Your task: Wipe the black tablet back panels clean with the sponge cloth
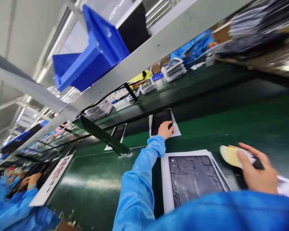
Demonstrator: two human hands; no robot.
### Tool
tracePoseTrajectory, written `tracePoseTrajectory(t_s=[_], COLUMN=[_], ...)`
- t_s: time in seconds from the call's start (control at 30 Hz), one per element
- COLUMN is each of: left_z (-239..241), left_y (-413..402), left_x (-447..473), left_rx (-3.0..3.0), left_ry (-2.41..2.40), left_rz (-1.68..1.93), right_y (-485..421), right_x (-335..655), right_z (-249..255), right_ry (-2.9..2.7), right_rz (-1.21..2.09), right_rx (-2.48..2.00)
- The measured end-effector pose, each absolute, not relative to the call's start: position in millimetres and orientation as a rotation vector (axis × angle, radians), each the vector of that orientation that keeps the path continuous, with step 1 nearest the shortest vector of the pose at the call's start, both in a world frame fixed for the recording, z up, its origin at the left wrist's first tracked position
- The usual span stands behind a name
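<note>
My left hand (165, 130) reaches forward to a black tablet housing (160, 119) on a white sheet (175, 126). Its fingers are bent at the housing's near right edge. In my right hand (261, 171) is a rounded, pale yellow and black hand tool (234, 156), perhaps a brush; its kind does not show clearly. Between my arms lies another dark tablet housing (195, 176), inner side up, on white sheets (166, 183). My blue sleeve hides its near part.
A green-black belt (231, 125) runs behind the green bench (93, 192). A slanted green post (103, 136) and grey beam (144, 51) stand ahead, with a blue bin (98, 57) above. Another housing (119, 132) is left. Co-workers' hands (31, 181) are at far left.
</note>
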State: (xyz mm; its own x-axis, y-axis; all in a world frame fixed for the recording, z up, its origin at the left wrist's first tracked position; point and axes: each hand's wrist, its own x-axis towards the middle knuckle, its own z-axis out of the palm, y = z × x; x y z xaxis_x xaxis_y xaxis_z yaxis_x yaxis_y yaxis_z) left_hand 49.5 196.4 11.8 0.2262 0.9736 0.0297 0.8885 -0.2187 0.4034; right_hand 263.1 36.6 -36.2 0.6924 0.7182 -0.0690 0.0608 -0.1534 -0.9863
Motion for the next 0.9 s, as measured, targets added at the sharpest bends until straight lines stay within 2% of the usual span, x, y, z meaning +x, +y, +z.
tracePoseTrajectory(t_s=[0.2,0.37,0.57,0.77,0.9], left_z=[5.6,-5.4,-14.7,-16.4,-15.7], left_y=[104.8,63.4,56.2,55.6,52.9], left_x=[137.3,162.1,176.5,178.0,186.9], left_rx=[2.575,2.849,2.924,2.821,2.625], left_ry=[1.005,0.653,0.729,0.738,0.772], left_rz=[0.158,-0.006,-0.095,-0.062,0.125], right_y=[6.8,-68.9,-107.6,-72.7,-45.9], right_x=[293.1,342.1,347.2,339.3,333.7], right_z=[-8.3,-34.6,-74.3,-55.7,-39.8], right_ry=[-0.429,-0.719,-1.303,-1.684,-1.84], right_rz=[0.736,0.685,0.503,0.707,0.801], right_rx=[-1.527,-1.775,-1.839,-1.736,-1.583])
